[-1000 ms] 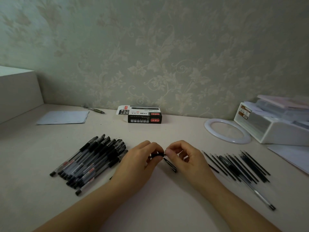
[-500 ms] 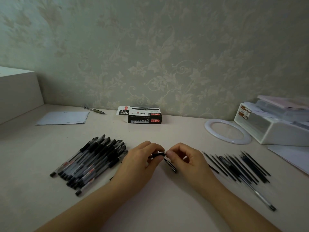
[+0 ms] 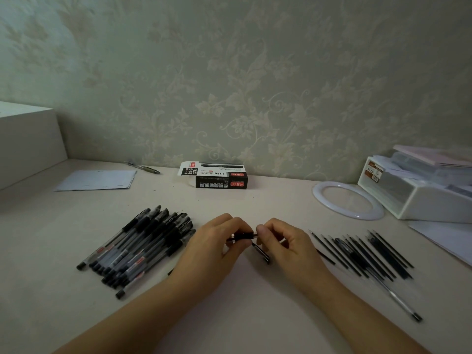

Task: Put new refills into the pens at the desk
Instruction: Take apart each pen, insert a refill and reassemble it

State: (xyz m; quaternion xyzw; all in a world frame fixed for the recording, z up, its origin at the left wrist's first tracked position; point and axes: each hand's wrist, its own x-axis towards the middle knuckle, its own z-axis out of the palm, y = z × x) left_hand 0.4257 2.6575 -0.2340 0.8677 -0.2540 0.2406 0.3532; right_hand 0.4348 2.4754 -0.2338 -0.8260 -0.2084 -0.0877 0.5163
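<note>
My left hand (image 3: 214,249) grips a black pen (image 3: 244,236) at the desk's middle; most of its barrel is hidden under my palm. My right hand (image 3: 286,245) pinches the pen's exposed tip end between thumb and forefinger. A black pen cap (image 3: 261,254) lies on the desk just below my right fingers. A pile of several black capped pens (image 3: 138,247) lies to the left of my hands. Several thin dark refills (image 3: 362,251) are spread out to the right, with one uncapped clear pen (image 3: 398,298) among them.
A black and white pen box (image 3: 217,176) stands near the wall. A white ring (image 3: 347,200) and a white storage box (image 3: 419,192) sit at the back right, papers (image 3: 444,241) beside them. A sheet of paper (image 3: 98,180) and a lone pen (image 3: 144,167) lie at the back left.
My right fingers have shifted slightly at the pen's tip end. The hands stay in the same place and the piles have not moved.
</note>
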